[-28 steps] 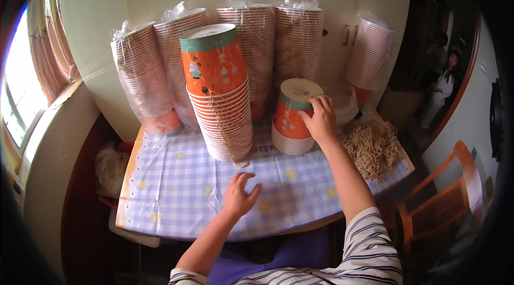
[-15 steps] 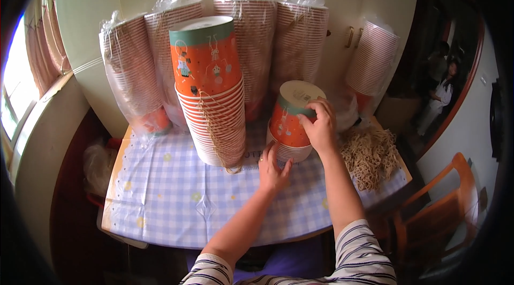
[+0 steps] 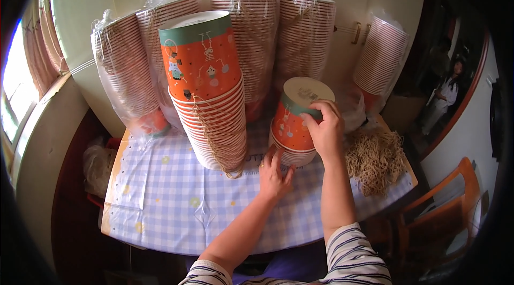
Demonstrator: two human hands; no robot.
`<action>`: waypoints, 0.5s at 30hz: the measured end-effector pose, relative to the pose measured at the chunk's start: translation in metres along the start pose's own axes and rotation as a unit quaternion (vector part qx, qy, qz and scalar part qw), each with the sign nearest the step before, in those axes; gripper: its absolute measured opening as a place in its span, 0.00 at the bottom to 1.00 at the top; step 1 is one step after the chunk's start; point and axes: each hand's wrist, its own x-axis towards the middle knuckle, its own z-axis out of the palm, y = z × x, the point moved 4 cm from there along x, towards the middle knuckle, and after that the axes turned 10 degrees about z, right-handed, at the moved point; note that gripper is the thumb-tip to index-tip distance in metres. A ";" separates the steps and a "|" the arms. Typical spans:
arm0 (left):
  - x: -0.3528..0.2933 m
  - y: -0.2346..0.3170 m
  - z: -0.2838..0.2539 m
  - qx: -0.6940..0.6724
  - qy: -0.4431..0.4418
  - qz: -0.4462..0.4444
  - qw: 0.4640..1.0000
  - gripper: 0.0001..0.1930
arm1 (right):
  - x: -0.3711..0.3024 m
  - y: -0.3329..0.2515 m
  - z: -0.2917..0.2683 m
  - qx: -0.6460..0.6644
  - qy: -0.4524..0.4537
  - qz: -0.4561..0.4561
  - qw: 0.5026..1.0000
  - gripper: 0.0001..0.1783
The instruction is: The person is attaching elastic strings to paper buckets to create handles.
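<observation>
A short stack of upside-down paper cups (image 3: 290,125), orange with a green band at the base, stands right of centre. My right hand (image 3: 327,127) pinches the top cup near its upturned base, thumb on the side and fingers at the edge. Lower down, my left hand (image 3: 274,175) has its fingers and thumb against the white rims at the bottom of the stack. To the left rises a taller stack of the same cups (image 3: 206,65), also inverted. Loops of tan cord (image 3: 210,137) hang down its side.
Several plastic-bagged cup stacks (image 3: 243,44) line the back, one (image 3: 381,54) apart at the right. A tangled heap of tan cord (image 3: 376,162) lies at the right edge of the checked tablecloth (image 3: 176,204). A wooden chair (image 3: 441,207) stands right; a person (image 3: 447,89) appears beyond.
My view has shifted slightly, so the stacks look a little larger and displaced. Both hands keep about the same hold on the short stack.
</observation>
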 end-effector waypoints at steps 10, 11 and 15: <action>-0.005 -0.004 0.001 -0.007 -0.044 -0.043 0.998 0.31 | -0.009 -0.041 -0.077 0.065 0.225 -0.134 0.963 0.16; -0.005 -0.003 0.001 -0.006 -0.043 -0.044 0.998 0.31 | -0.016 -0.041 -0.085 0.122 0.266 -0.135 0.947 0.16; -0.006 -0.003 0.004 -0.031 -0.035 -0.040 0.998 0.30 | -0.031 -0.046 -0.110 0.232 0.321 -0.124 0.910 0.15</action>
